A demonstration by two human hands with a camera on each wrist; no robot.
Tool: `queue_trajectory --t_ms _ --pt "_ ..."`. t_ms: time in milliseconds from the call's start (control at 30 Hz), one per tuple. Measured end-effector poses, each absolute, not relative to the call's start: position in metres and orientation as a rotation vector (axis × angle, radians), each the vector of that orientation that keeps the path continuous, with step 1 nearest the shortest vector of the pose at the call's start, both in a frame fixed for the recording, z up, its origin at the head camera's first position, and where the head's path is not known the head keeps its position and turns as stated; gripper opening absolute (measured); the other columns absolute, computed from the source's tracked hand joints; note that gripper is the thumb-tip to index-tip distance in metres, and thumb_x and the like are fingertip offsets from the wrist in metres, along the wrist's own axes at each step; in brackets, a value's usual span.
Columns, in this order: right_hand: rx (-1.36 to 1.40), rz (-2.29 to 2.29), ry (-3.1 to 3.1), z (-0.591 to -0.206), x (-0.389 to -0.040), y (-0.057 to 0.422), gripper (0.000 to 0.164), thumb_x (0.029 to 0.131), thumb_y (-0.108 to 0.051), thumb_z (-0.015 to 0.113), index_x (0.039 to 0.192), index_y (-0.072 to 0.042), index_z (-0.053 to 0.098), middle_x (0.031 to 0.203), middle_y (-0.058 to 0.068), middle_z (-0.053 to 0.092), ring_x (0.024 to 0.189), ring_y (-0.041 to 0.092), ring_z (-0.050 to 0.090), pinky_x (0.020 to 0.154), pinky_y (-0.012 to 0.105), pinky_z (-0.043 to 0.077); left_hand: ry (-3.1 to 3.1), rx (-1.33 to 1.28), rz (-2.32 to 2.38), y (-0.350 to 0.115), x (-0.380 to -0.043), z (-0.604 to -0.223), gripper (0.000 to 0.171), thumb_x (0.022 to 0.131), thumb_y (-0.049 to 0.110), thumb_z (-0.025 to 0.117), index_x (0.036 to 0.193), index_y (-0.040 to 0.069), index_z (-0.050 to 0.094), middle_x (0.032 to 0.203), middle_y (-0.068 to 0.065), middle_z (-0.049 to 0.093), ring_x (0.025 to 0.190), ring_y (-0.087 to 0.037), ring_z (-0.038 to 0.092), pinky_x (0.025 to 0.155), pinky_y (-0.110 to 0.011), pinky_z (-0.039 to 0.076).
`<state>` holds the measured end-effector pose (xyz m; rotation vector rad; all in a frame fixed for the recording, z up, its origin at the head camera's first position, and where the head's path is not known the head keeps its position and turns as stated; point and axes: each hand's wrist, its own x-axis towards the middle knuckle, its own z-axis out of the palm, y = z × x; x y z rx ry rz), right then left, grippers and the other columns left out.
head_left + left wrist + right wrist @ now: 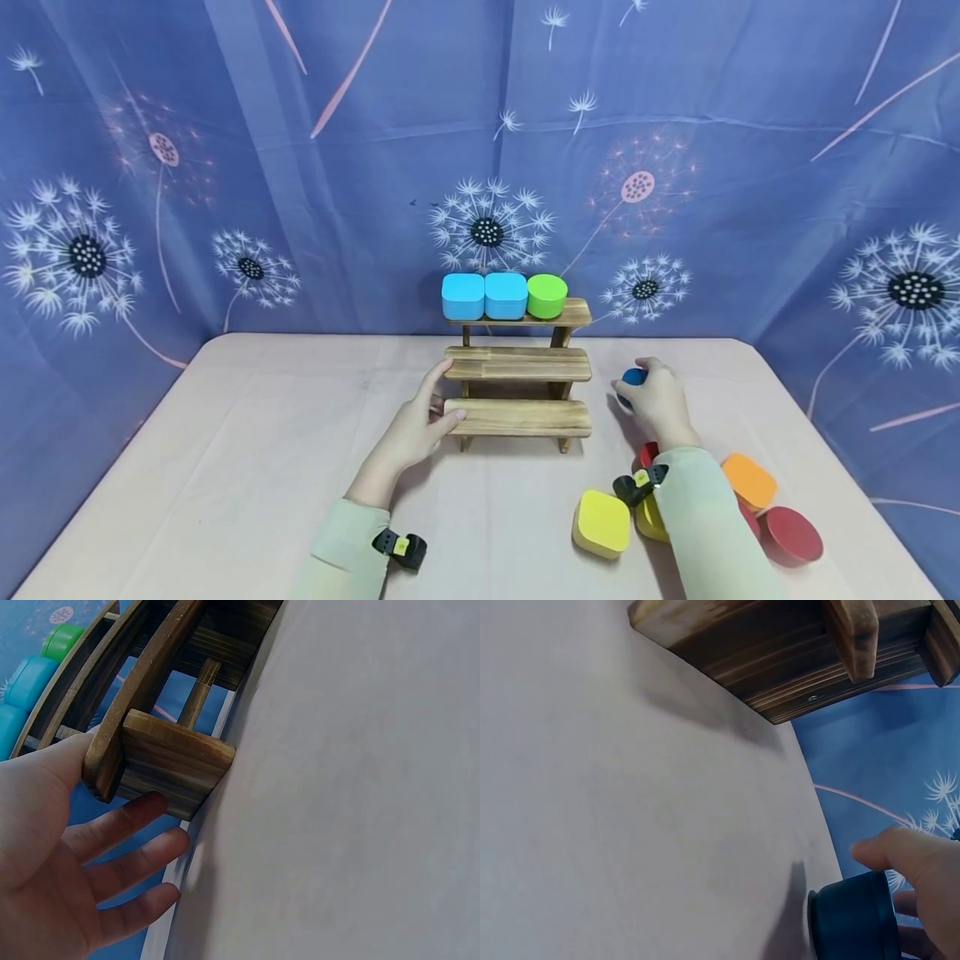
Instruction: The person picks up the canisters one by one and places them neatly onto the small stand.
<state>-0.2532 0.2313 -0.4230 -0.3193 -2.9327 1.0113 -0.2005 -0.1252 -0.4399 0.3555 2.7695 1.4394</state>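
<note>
A three-step wooden display stand stands at mid-table. At its left end is my left hand, the thumb on the lowest step and a finger at the middle step's end; its other fingers spread loosely beside the frame in the left wrist view. To the right of the stand, my right hand grips a small dark blue round box between thumb and fingers. The box is tipped on its side in the right wrist view, close over the tabletop. Two light blue square boxes and a green round box sit along the top step.
Near the right forearm lie yellow square boxes, an orange one and red round ones, partly hidden by the sleeve. A blue dandelion-print cloth hangs behind and beside the pale table.
</note>
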Motion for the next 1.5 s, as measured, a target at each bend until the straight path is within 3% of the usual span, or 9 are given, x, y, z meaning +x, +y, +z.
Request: queue_trajectory --t_ms 167,800,1500 --pt "-0.352 0.994 -2.974 -0.4235 -0.2551 0.2321 0.075 0.087 -0.031 0.063 0.144 0.002 0.029 0.139 0.033 0.039 0.122 0.048 0.044 0.098 0.058 0.04 2.761 0.347 1.447 -0.1255 -0.2007 -0.4384 0.077 0.091 0.033 0.063 0.148 0.047 0.012 0.099 -0.006 0.062 0.084 -0.015 0.061 0.079 -0.034 0.051" --pt "-0.449 0.98 -3.038 -0.4278 -0.2544 0.2356 0.085 0.083 -0.028 0.068 0.146 0.004 0.021 0.141 0.033 0.035 0.125 0.05 0.039 0.101 0.061 0.036 2.773 0.355 1.45 -0.123 -0.1994 -0.4377 0.077 0.091 0.03 0.064 0.149 0.041 0.015 0.098 -0.009 0.062 0.085 -0.016 0.061 0.08 -0.037 0.05" --pt "-0.445 1.085 -2.95 -0.4265 -0.2548 0.2323 0.077 0.086 -0.023 0.065 0.144 0.002 0.021 0.141 0.032 0.035 0.126 0.048 0.04 0.101 0.06 0.037 2.765 0.345 1.45 -0.1246 -0.1989 -0.4374 0.078 0.091 0.03 0.064 0.149 0.042 0.014 0.098 -0.009 0.062 0.084 -0.016 0.06 0.077 -0.035 0.05"
